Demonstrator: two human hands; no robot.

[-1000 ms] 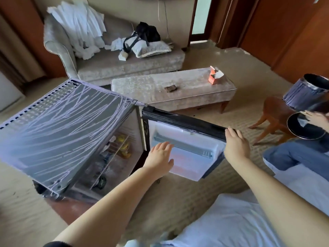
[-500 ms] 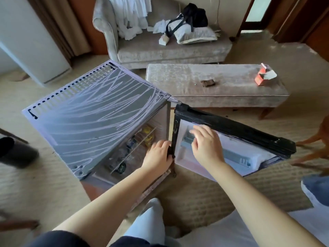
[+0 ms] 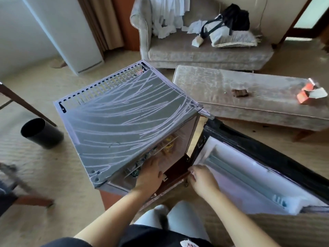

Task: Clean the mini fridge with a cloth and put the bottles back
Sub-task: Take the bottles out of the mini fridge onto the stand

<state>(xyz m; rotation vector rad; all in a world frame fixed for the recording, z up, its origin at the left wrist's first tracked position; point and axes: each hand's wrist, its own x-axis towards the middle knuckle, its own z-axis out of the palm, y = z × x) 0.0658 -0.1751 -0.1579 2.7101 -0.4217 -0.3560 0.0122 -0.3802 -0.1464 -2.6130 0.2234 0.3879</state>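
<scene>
Bottles blurred, mostly hidden under the fridge top.

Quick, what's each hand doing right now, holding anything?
Left hand: open, fingers straight, at the mouth of the mini fridge, holding nothing.
Right hand: fingertips at the inner edge of the fridge door; grip cannot be told.

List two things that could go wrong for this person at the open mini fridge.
1. The right hand lies at the hinge edge of the door; if the door swings, fingers may be pinched.
2. The left hand reaches in beside the bottles and could knock them over.
</scene>
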